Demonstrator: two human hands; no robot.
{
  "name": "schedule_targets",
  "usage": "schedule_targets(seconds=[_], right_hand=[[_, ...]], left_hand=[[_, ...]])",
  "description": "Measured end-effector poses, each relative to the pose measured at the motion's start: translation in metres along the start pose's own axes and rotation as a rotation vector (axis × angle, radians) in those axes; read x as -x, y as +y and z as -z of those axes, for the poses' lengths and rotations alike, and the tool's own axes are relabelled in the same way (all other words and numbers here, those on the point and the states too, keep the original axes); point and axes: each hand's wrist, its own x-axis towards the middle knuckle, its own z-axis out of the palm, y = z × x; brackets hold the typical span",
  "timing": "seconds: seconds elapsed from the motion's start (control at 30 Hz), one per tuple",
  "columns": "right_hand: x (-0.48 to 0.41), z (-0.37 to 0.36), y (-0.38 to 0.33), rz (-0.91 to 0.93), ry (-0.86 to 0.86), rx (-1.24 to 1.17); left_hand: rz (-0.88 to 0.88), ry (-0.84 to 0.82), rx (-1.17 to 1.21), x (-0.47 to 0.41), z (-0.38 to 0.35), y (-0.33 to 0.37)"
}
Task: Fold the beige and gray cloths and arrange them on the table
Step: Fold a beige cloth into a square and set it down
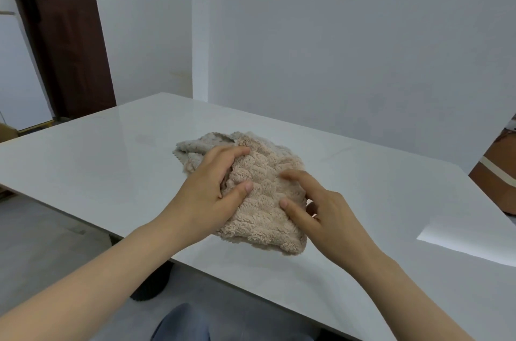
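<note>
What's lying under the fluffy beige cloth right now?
A gray fluffy cloth pokes out from under the far left edge of the fluffy beige cloth, on the glossy white table. The rest is hidden by it and the left hand.
</note>
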Motion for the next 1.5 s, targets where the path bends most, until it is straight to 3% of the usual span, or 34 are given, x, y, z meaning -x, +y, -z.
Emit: schedule_targets(seconds=[0.33, 0.9, 1.17, 1.5], right_hand=[[0.052, 0.047, 0.038, -0.046, -0.075, 0.431], [0.109, 0.095, 0.115, -0.270, -0.161, 0.579], [0.110, 0.094, 0.134, -0.360, -0.225, 0.668], [0.118, 0.090, 0.145, -0.399, -0.201, 0.782]], left_hand=[[-0.020, -0.236, -0.057, 0.011, -0.080, 0.043], [-0.101, -0.538, -0.219, -0.009, -0.198, 0.089], [-0.135, -0.615, -0.394, -0.013, -0.228, 0.092], [-0.157, -0.596, -0.532, -0.014, -0.241, 0.095]])
